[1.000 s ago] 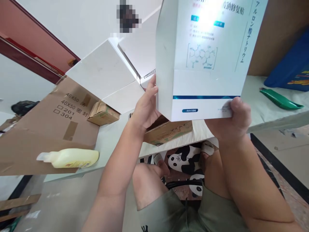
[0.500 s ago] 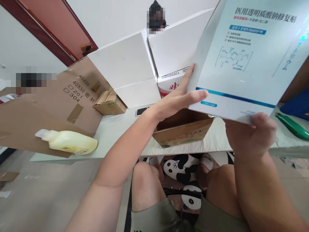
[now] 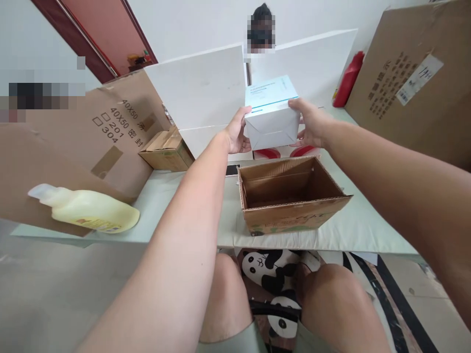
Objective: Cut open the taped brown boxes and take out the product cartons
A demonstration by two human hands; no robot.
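Note:
A white carton with a blue stripe and printed text [image 3: 273,128] is held level between both hands, near the white panels at the back. My left hand [image 3: 238,131] grips its left side, thumb at the top edge and fingers along the side. On the right side, my right hand [image 3: 311,122] holds it with the thumb on the top edge and fingers lower down. Below and nearer to me stands an open brown cardboard box [image 3: 294,215], its flaps not visible and its visible inside bare. Behind the carton, part of a red and white box [image 3: 270,153] shows.
White panels [image 3: 206,93] stand across the back. A yellow bottle [image 3: 93,211] lies at the left before a large cardboard sheet [image 3: 121,142]. A small carton [image 3: 167,152] and a dark phone [image 3: 232,170] sit nearby. At right are a red bottle [image 3: 349,81] and a large box [image 3: 415,78].
The white carton has moved from close at the upper right to farther away at the centre. My right hand has shifted from its lower edge to its right side; the open box is now uncovered.

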